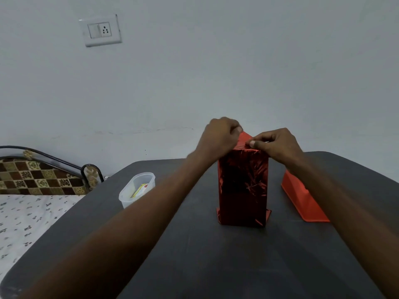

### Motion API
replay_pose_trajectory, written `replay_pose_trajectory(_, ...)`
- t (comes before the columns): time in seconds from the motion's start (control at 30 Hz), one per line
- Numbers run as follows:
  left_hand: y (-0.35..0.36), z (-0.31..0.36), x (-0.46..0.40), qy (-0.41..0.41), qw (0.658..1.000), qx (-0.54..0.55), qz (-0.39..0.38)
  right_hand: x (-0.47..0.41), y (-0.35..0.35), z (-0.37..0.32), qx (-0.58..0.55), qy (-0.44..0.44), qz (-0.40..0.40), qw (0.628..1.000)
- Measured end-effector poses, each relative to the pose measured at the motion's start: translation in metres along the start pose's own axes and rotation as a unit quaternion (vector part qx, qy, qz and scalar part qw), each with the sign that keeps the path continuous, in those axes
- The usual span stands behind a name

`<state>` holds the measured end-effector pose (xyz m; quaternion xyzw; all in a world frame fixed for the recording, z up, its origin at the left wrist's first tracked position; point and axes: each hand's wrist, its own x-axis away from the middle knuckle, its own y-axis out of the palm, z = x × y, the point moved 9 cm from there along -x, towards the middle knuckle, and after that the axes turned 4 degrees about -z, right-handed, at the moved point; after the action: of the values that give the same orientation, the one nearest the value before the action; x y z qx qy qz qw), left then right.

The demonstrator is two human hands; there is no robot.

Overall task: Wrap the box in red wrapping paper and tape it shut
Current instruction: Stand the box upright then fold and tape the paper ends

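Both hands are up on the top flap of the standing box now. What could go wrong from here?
The box stands on its narrow end, so pressing sideways on the top flap could tip it toward the red tray or the plastic tub. The left hand and right hand pinch only the flap; nothing steadies the body. The crinkled foil could tear or spring open before it is taped.
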<state>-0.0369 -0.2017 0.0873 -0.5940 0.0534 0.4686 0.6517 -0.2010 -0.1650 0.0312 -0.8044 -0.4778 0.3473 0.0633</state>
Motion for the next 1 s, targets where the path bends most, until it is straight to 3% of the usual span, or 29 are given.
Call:
replay_pose_trajectory(0.1, 0.031, 0.013, 0.021, 0.038, 0.993, -0.099, -0.050, 0.002, -0.002, 0.000, -0.008, -0.008, 0.006, 1.000)
replay_pose_trajectory(0.23, 0.039, 0.012, 0.034, 0.072, 0.987, -0.132, -0.061, 0.002, -0.001, 0.001, -0.014, -0.011, 0.002, 1.000)
replay_pose_trajectory(0.53, 0.039, 0.019, 0.038, 0.082, 0.984, -0.155, -0.003, 0.004, -0.003, 0.006, -0.092, -0.002, -0.018, 0.996)
replay_pose_trajectory(0.67, 0.039, 0.017, 0.039, 0.059, 0.985, -0.162, 0.002, 0.014, -0.022, 0.033, -0.151, 0.088, 0.084, 0.981)
replay_pose_trajectory(0.73, 0.040, 0.015, 0.040, 0.047, 0.986, -0.163, -0.004, 0.024, -0.038, 0.051, -0.080, 0.120, 0.133, 0.981)
replay_pose_trajectory(0.8, 0.040, 0.015, 0.041, 0.042, 0.986, -0.160, -0.007, 0.033, -0.050, 0.063, 0.102, 0.129, 0.127, 0.978)
replay_pose_trajectory(0.9, 0.040, 0.014, 0.042, 0.039, 0.986, -0.162, -0.009, 0.048, -0.063, 0.077, 0.322, 0.182, 0.085, 0.925)
replay_pose_trajectory(1.0, 0.041, 0.014, 0.042, 0.034, 0.986, -0.161, -0.010, 0.063, -0.074, 0.089, 0.391, 0.224, 0.053, 0.891)
